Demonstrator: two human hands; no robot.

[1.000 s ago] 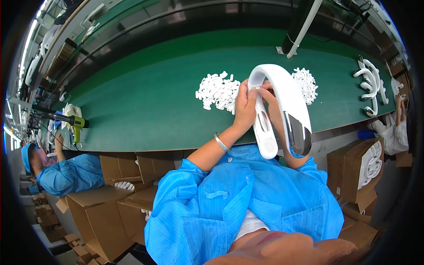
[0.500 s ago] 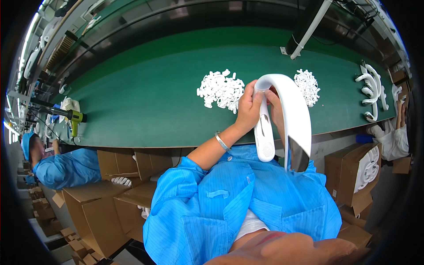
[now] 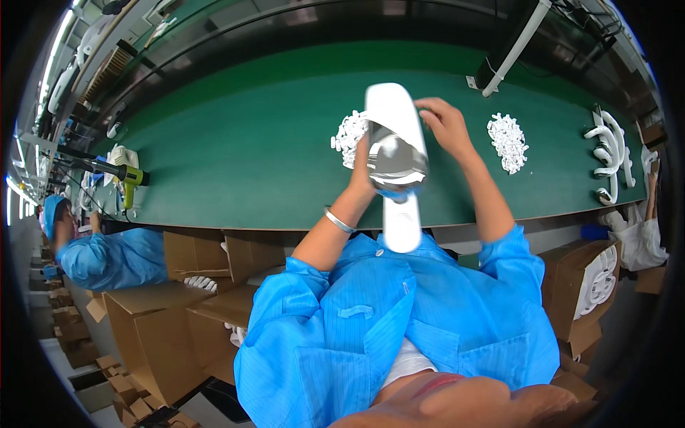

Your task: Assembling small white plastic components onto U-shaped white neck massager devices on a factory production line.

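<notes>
At centre frame your left hand (image 3: 364, 171) and right hand (image 3: 444, 123) clamp the white plastic part (image 3: 397, 153) above the green belt (image 3: 235, 143); a loosened grip could drop it onto the small white pieces (image 3: 347, 134).

Green conveyor belt (image 3: 242, 143) — two piles of small white parts (image 3: 347, 135) (image 3: 508, 141), white curved housings (image 3: 606, 153) at right

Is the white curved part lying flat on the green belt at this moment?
No: the left hand and right hand hold the white curved part raised above the green belt.
</notes>
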